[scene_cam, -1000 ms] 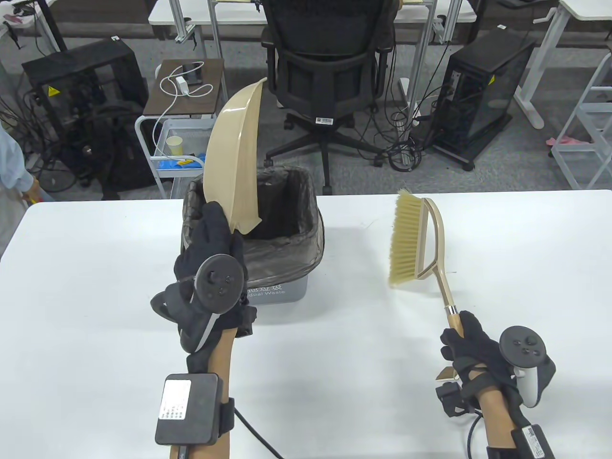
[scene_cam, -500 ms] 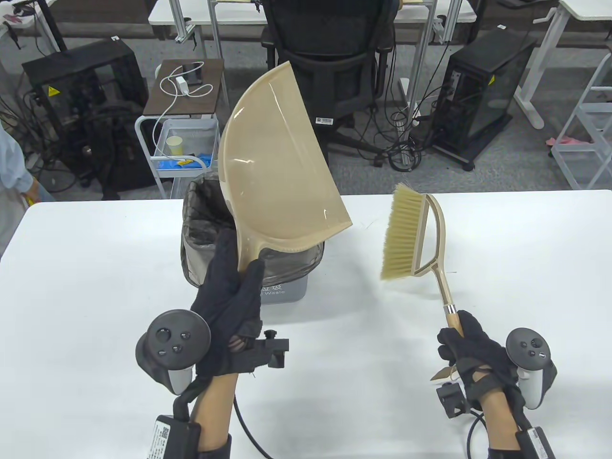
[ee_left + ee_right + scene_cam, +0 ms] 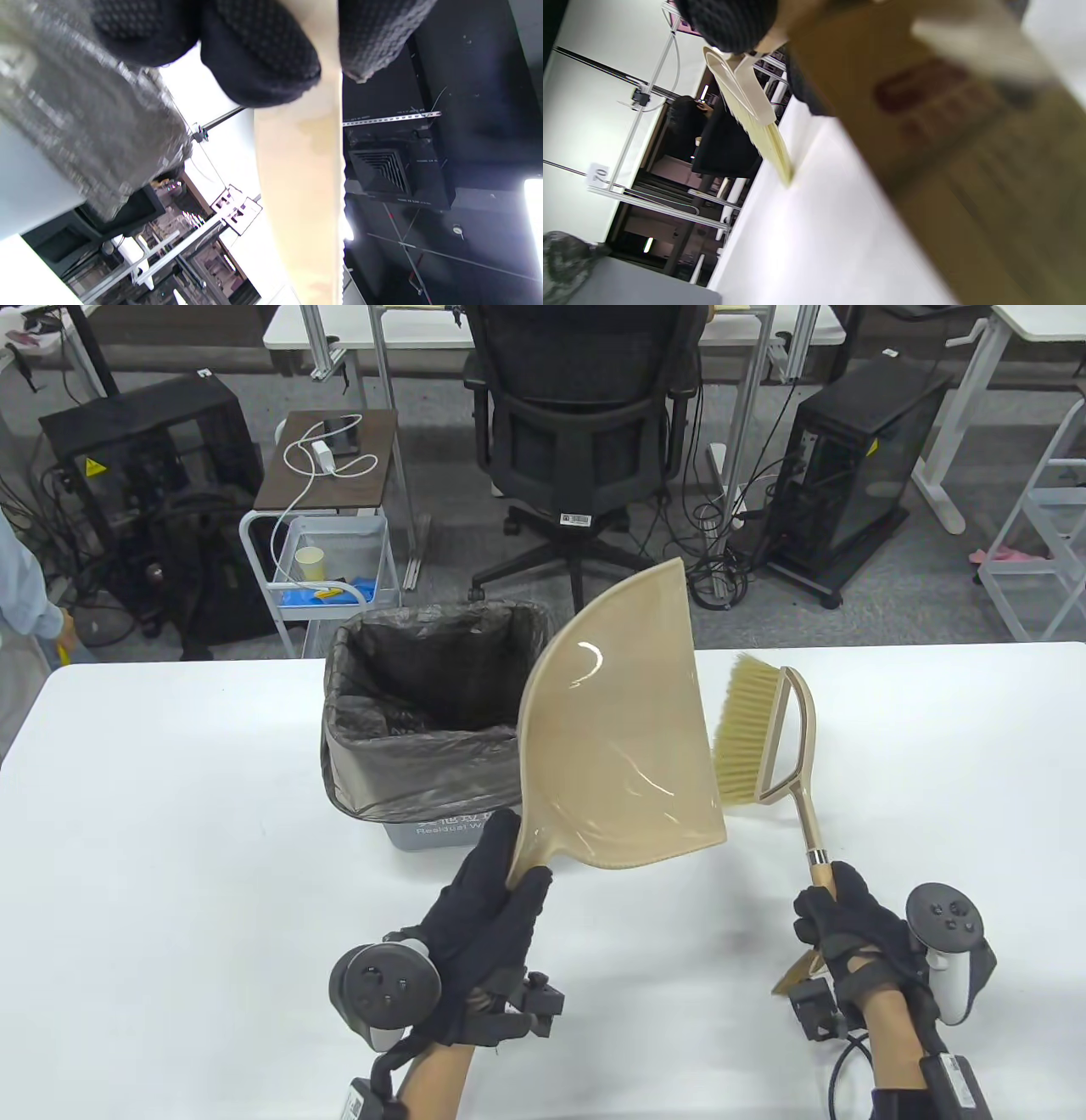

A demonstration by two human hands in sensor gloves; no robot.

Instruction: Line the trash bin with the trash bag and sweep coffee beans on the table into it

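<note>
A grey trash bin (image 3: 441,831) lined with a dark bag (image 3: 424,768) stands on the white table (image 3: 170,857). My left hand (image 3: 496,899) grips the handle of a beige dustpan (image 3: 619,746), held up in the air just right of the bin. My right hand (image 3: 848,929) holds the wooden handle of a hand brush (image 3: 768,729), its yellow bristles beside the dustpan's right edge. In the left wrist view the dustpan (image 3: 303,186) runs down from my gloved fingers (image 3: 258,55), with the bagged bin (image 3: 85,127) at left. The right wrist view shows the brush (image 3: 751,110) over the table. No coffee beans show on the table.
A black office chair (image 3: 585,415) stands behind the table. A small cart (image 3: 327,560) with a paper cup sits left of it, and computer cases sit on the floor. A person's sleeve (image 3: 25,594) shows at the far left edge.
My left hand swung the dustpan from above the bin down and to the right, uncovering the bin's opening. The brush shifted slightly right and tilted more upright.
</note>
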